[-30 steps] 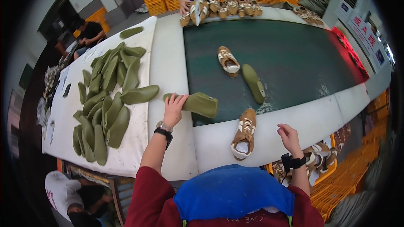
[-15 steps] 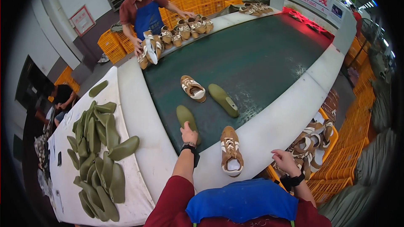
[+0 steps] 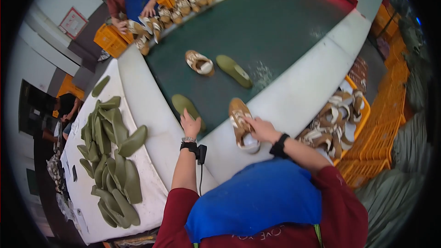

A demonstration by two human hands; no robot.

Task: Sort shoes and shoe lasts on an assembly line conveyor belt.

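My left hand (image 3: pixel 190 123) is at the near end of a green shoe last (image 3: pixel 182 102) on the dark green belt. Its fingers look spread and rest against the last, not wrapped round it. A brown sneaker with white stripes (image 3: pixel 238 114) lies on the pale ledge before me, toe pointing away. My right hand (image 3: pixel 263 131) has its fingers at the sneaker's opening and grips its upper edge; the fingertips are partly hidden. Farther up the belt, another brown sneaker (image 3: pixel 198 62) lies beside a second green last (image 3: pixel 233 70).
Many green lasts (image 3: pixel 117 133) are heaped on a white-covered table (image 3: pixel 149 188) at left. An orange crate (image 3: pixel 365 112) at right holds brown sneakers (image 3: pixel 337 110). Across the belt (image 3: pixel 275 27), a co-worker in a blue apron (image 3: pixel 138 2) handles sneakers lined along the far ledge.
My right hand has come from the right, beside the crate, onto the near sneaker. My left hand stays at the green last, its fingers more spread. The whole view has shifted.
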